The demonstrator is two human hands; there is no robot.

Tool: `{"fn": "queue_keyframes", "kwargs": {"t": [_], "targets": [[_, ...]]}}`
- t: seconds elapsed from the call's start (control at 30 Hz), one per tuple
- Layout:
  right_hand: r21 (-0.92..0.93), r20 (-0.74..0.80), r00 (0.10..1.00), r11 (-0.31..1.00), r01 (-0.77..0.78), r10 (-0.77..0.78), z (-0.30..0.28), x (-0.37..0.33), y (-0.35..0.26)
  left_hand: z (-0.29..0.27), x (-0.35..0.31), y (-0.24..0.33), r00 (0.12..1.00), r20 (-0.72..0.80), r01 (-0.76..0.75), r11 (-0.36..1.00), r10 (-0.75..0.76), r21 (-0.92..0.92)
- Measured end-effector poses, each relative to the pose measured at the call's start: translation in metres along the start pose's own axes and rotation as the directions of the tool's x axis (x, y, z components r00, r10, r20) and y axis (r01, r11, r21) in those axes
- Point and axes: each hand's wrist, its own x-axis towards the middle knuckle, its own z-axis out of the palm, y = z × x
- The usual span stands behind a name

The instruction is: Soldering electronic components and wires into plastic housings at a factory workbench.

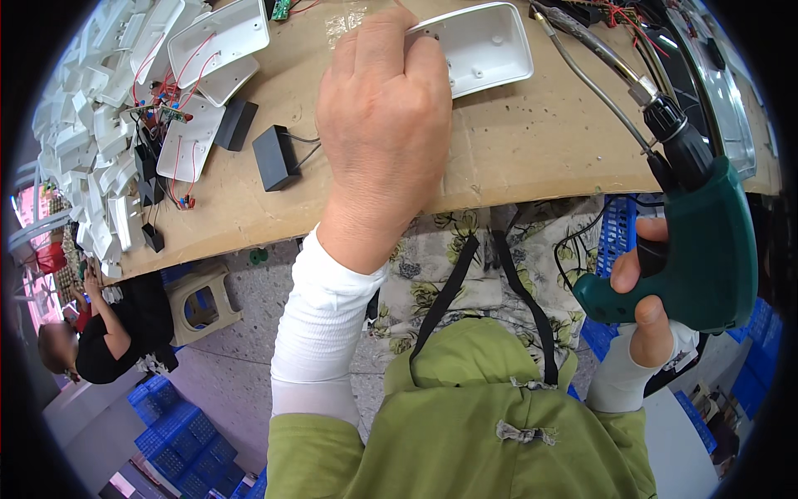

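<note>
My left hand is closed over the left end of a shallow white plastic case, its fingertips mostly hidden inside and behind the wall. Two dark wires run from a black rectangular block on the table and pass under that hand. In my right hand, off the table's front edge, is a dark green soldering gun, the fingers wrapped round its grip and trigger. Its metal barrel and thin solder feed tube reach up and left, the tip lying beyond the right end of the case.
White plastic cases are heaped at the left of the cardboard-covered table. Near them lie open cases with red wires, a small circuit board and more black blocks. A person sits at far left, by a stool.
</note>
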Motion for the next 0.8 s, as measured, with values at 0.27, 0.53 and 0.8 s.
{"fn": "queue_keyframes", "kwargs": {"t": [0.27,0.53,0.8], "targets": [[0.002,0.029,0.999,0.999,0.038,-0.038,-0.002,0.004,0.003,0.0,0.001,0.001,1.0,0.002,-0.004,1.0,0.004,0.015],[0.002,0.038,0.999,1.0,0.004,-0.004,-0.007,0.003,0.0,0.0,0.0,0.002,1.0,0.013,-0.004,1.0,0.004,0.014],[0.03,0.048,0.999,1.0,0.01,-0.011,-0.006,0.001,0.004,-0.002,0.0,0.001,1.0,0.017,-0.005,1.0,0.004,0.014]]}}
